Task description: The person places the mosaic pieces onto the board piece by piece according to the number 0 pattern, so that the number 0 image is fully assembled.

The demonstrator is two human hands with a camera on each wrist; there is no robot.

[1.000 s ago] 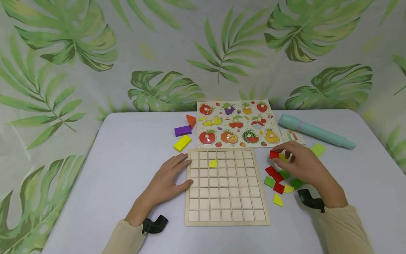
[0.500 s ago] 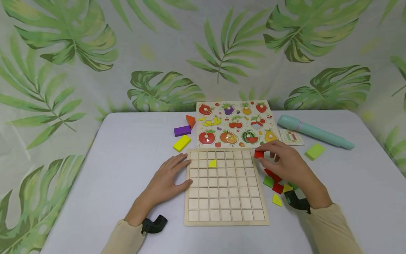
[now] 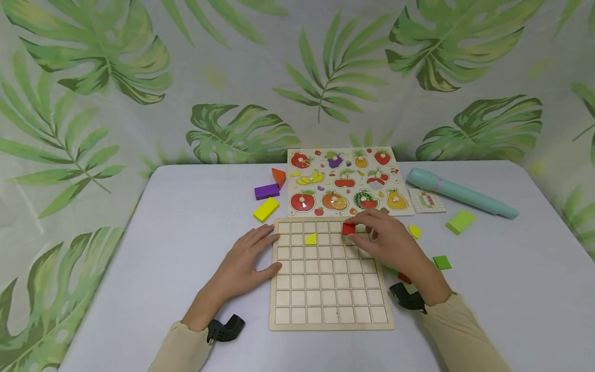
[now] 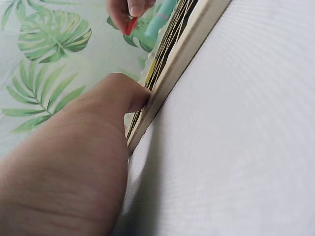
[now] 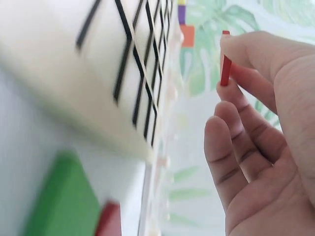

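A wooden grid board (image 3: 331, 281) lies flat on the table, with a yellow quarter-round tile (image 3: 311, 239) in one square of its second row. My left hand (image 3: 243, 262) rests at the board's left edge, thumb and fingertips touching the frame and fingers fairly straight. Between thumb and fingers, my right hand (image 3: 388, 237) pinches a thin red square tile (image 3: 348, 229) over the board's upper right part. In the right wrist view the red tile (image 5: 226, 66) is held on edge, apart from the board. My right hand and forearm partly hide loose tiles beside the board.
Behind the board lies a fruit puzzle (image 3: 346, 181). Purple (image 3: 267, 191), yellow (image 3: 266, 210) and orange (image 3: 279, 177) blocks sit at its left. To the right are a teal tube-shaped object (image 3: 460, 192), a pattern card (image 3: 426, 201), a light green block (image 3: 460, 221) and a green tile (image 3: 442, 262).
My right hand has carried the red tile leftward from the loose tiles to above the board. A yellow and a green tile at the right are uncovered. My left hand stays in place.
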